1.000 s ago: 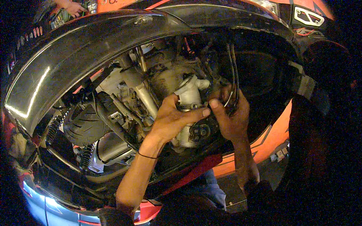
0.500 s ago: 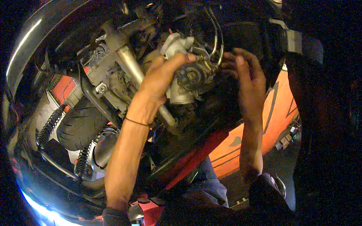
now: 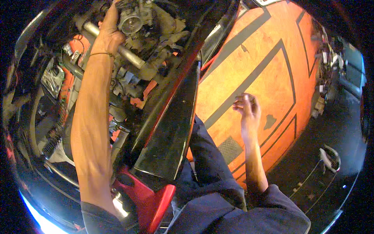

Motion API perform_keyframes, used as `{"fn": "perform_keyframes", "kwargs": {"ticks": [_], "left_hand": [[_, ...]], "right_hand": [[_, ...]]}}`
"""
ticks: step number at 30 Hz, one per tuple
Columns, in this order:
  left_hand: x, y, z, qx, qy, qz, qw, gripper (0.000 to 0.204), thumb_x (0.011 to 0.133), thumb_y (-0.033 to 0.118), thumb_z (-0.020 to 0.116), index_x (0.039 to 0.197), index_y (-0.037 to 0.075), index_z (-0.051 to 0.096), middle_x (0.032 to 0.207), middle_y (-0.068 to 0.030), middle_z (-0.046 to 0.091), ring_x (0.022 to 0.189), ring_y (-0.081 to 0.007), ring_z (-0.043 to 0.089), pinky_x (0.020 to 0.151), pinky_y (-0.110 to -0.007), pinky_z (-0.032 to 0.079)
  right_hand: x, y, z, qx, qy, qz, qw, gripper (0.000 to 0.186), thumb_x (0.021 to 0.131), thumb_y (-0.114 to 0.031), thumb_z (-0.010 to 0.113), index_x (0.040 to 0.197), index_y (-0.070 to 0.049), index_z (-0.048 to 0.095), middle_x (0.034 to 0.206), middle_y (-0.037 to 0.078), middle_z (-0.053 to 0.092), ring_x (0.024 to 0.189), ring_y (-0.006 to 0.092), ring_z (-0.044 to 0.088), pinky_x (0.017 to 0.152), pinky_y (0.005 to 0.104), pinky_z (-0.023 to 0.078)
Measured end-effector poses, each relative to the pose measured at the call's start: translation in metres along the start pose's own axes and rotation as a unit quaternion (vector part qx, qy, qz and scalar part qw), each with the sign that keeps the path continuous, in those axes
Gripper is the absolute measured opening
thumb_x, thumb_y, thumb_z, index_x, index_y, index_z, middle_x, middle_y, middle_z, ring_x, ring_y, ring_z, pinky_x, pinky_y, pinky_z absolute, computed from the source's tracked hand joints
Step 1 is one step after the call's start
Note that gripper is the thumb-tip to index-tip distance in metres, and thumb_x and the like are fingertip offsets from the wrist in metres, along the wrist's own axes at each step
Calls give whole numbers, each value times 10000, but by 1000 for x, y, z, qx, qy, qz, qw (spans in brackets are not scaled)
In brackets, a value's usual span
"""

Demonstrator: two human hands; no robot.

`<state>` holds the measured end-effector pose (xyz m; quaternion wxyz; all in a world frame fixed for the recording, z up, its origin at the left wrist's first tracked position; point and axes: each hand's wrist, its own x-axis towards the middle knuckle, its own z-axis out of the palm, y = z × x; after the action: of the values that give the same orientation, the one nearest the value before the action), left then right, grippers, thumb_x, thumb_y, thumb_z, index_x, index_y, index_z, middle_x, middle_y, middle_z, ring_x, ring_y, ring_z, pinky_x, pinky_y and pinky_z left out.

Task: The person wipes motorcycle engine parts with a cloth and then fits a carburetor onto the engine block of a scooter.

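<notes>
We have the left hand (image 3: 109, 29) up against the metal part (image 3: 131, 25), fingers mostly hidden, so we can't tell its grip. The part sits at upper left in the machinery (image 3: 124, 80), near the silver tube (image 3: 131, 56). We see the right hand (image 3: 248, 111) over the orange mat (image 3: 261, 70), fingers half curled; can't tell if it's empty. Hands well apart.
</notes>
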<state>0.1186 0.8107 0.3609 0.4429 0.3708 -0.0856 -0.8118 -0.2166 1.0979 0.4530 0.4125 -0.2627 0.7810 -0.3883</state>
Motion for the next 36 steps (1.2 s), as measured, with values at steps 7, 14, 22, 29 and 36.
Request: {"fn": "perform_keyframes", "kwargs": {"ticks": [7,14,22,29,36], "left_hand": [[7,0,0,55,32,78,995,316,884,289,491,1054,61,628,1006,-86,663,855,-229,643,794,-390,534],[2,1,-5,87,33,50,994,353,840,301,510,1070,55,619,1033,-111,647,899,-254,635,830,-392,534],[3,-1,-13,140,50,61,987,296,859,288,518,1024,69,628,999,-73,661,864,-221,644,804,-367,538],[-2,0,-24,173,165,113,964,322,873,349,569,1050,88,632,1009,-52,663,840,-200,641,782,-341,540],[-14,-10,-15,207,259,154,931,451,892,481,516,1148,121,604,1120,-34,634,975,-229,605,868,-389,493]], "right_hand": [[-52,95,-21,13,-21,85,996,218,909,-172,563,1010,19,538,843,83,609,705,147,592,619,277,486],[-27,135,-31,-83,-78,78,990,272,877,-170,583,1052,37,555,888,167,654,826,236,646,739,353,507],[91,167,8,-206,-112,-45,971,313,831,-178,571,1081,10,564,950,283,614,937,398,607,797,431,484],[271,108,66,-211,-77,-79,971,289,830,-218,553,1014,-5,620,952,220,651,906,355,631,809,416,490],[361,63,127,-270,-55,-256,927,173,765,-172,566,859,-48,642,858,187,657,823,367,639,692,451,522]]}}
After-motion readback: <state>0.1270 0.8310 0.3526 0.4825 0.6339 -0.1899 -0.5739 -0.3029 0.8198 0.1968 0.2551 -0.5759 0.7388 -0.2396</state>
